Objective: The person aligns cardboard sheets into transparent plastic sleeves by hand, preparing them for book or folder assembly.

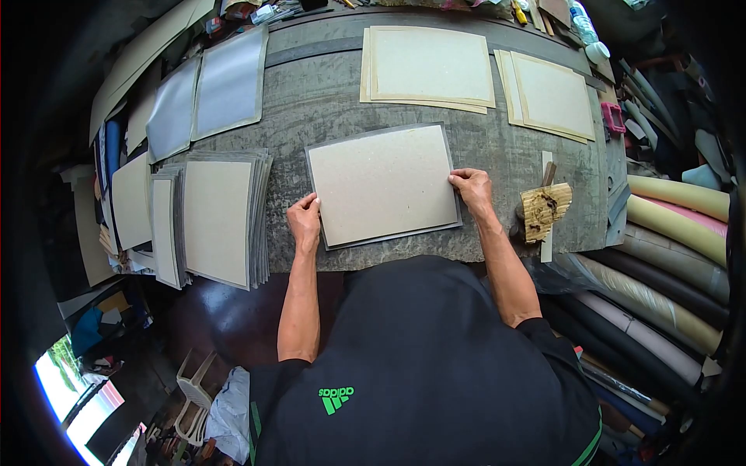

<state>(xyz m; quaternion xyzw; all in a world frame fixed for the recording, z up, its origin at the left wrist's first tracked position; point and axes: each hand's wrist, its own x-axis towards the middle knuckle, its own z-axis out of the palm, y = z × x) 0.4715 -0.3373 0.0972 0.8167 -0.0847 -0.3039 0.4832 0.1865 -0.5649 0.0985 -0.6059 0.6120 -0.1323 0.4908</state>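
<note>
A beige cardboard sheet [385,182] lies over a slightly larger dark grey sheet [392,236], whose border shows around it on the worktable [303,101]. My left hand [304,220] is closed at the cardboard's left edge, thumb and fingers pinched together. On the opposite edge, my right hand [472,189] pinches the cardboard near its upper right. To the left stands a stack of similar grey-bordered boards [219,217], with a narrower stack [165,229] beside it.
Plain cardboard sheets lie in two piles, one at the back [431,66] and another at the back right [552,93]. A rough wooden block [546,210] sits right of my right hand. Bluish-grey sheets [229,81] rest at back left. Material rolls [668,225] are stacked on the right.
</note>
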